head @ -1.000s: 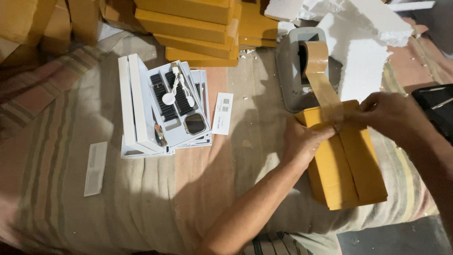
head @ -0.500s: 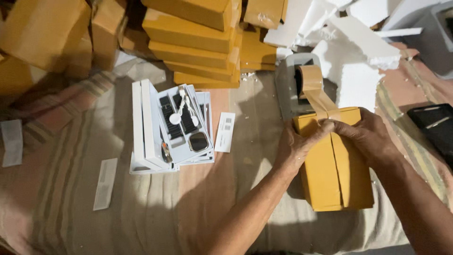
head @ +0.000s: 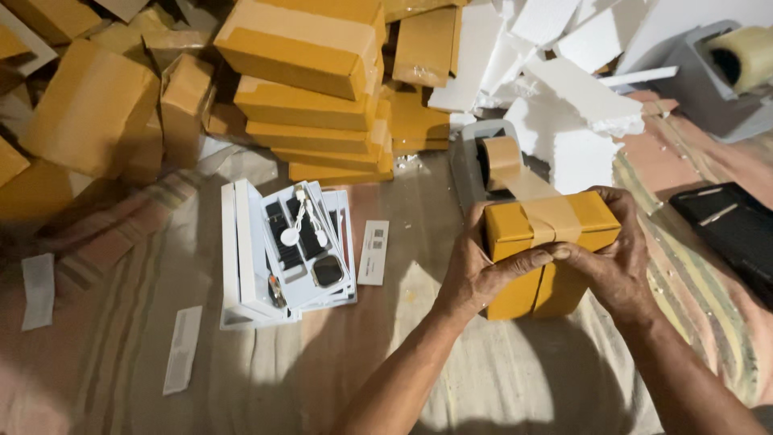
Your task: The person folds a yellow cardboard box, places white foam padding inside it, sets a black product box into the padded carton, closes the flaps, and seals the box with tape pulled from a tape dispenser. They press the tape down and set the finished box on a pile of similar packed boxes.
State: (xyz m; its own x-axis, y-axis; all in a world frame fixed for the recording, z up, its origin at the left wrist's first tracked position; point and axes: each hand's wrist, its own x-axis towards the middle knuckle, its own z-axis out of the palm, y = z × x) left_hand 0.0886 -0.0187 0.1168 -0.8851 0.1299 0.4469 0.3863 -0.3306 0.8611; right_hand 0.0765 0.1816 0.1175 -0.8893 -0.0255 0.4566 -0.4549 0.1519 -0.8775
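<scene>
From the head camera we see the left hand [head: 479, 270] and the right hand [head: 616, 258] both clamped on a yellow box [head: 541, 258], thumbs meeting on its front. Brown tape [head: 535, 201] crosses the box top, seemingly running from the tape dispenser [head: 475, 161] just beyond the hands. Well left of the left hand stand white trays [head: 282, 250].

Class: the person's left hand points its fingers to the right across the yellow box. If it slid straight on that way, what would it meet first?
The left hand would meet the right hand first: their fingertips already nearly touch on the box.
</scene>
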